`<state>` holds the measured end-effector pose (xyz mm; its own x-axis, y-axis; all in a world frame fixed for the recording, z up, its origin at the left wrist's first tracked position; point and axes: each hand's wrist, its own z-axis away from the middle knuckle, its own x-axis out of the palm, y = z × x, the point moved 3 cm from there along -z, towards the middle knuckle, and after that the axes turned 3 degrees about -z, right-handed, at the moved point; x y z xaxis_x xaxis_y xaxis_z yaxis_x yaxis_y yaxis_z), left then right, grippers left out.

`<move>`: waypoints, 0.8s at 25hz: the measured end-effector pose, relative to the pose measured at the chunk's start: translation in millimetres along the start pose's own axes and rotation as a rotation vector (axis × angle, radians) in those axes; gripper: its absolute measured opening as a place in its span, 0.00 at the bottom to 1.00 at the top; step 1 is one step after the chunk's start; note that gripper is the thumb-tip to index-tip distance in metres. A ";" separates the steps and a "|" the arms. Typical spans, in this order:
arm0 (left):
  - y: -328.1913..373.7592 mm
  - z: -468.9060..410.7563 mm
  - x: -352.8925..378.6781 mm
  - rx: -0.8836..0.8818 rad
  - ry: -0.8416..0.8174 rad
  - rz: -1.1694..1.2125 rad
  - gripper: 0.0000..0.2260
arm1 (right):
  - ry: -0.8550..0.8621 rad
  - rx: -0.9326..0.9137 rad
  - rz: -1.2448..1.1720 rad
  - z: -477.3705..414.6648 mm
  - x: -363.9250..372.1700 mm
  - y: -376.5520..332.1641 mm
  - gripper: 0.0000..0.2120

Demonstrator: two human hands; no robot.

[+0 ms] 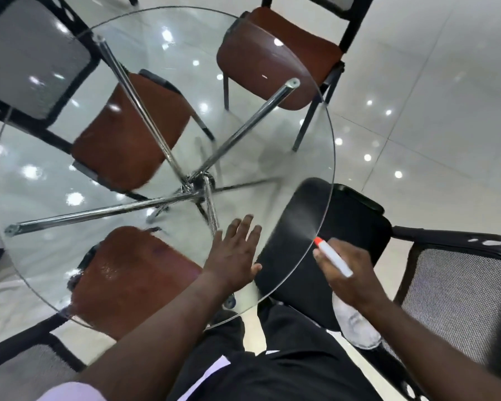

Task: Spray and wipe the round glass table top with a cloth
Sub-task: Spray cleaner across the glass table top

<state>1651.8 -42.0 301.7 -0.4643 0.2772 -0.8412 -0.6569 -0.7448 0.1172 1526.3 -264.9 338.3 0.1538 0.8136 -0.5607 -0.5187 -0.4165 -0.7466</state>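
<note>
Glass counter top (258,140): round, clear, filling the centre and left of the view, near edge close to the person's body.

Spray bottle (331,257): white head with orange nozzle, gripped by the right hand (347,273), fingers curled round it. Nozzle just at the counter's near-right rim, aimed inward across the glass.

Mist (298,224): faint fan spreading from the nozzle over the glass.

Pale rounded shape (356,325): below the right wrist; bottle body or cloth, cannot tell.

Left hand (237,250): released, palm down, fingers straight and spread, flat on the glass near the same rim, beside the mist.

Chrome legs (145,111): slanted tubes under the glass, meeting at a central hub.

Brown chairs (128,134): three, seats seen through or beside the glass.

Black chair (350,221): seat partly under the near-right rim.

Mesh chair back (457,287): far right, black frame.

Floor (446,125): glossy white tile, dotted with light reflections.
</note>
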 end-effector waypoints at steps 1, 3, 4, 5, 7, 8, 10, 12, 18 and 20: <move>3.3 -1.9 1.1 -0.001 -0.012 -0.002 0.41 | -0.001 0.033 -0.027 2.9 0.4 8.7 0.21; 3.3 -3.5 1.4 -0.009 -0.024 -0.006 0.41 | 0.008 0.102 -0.091 -2.1 -4.6 15.6 0.20; 2.4 -4.6 0.3 -0.009 -0.024 -0.011 0.41 | 0.012 0.118 -0.116 -9.5 -10.0 16.5 0.19; 0.8 -5.5 -1.5 -0.005 -0.016 -0.016 0.41 | 0.033 0.125 -0.125 -21.6 -16.8 16.5 0.18; -2.1 -6.0 -4.6 0.012 -0.001 -0.024 0.41 | 0.082 0.141 -0.141 -55.1 -32.9 7.4 0.17; -2.8 -6.2 -5.2 0.020 -0.003 -0.029 0.41 | 0.089 0.139 -0.141 -76.0 -39.7 -1.8 0.16; -2.8 -7.3 -5.9 0.030 -0.009 -0.030 0.40 | 0.049 0.119 -0.123 -120.0 -49.4 -23.7 0.12; -3.7 -10.8 -11.2 0.020 0.003 0.009 0.40 | 0.036 0.058 -0.077 -163.3 -56.5 -49.1 0.12; -33.6 -50.8 -53.4 -0.074 0.051 0.050 0.43 | -0.022 0.105 -0.213 -226.7 -50.6 -96.1 0.12; -43.2 -57.5 -57.6 -0.108 0.013 0.082 0.43 | 0.029 0.102 -0.174 -213.3 -48.3 -92.4 0.13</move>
<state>1741.0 -60.7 314.8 -0.5060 0.2056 -0.8377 -0.5492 -0.8257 0.1291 1746.1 -352.2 358.0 0.2717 0.8571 -0.4377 -0.5648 -0.2263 -0.7936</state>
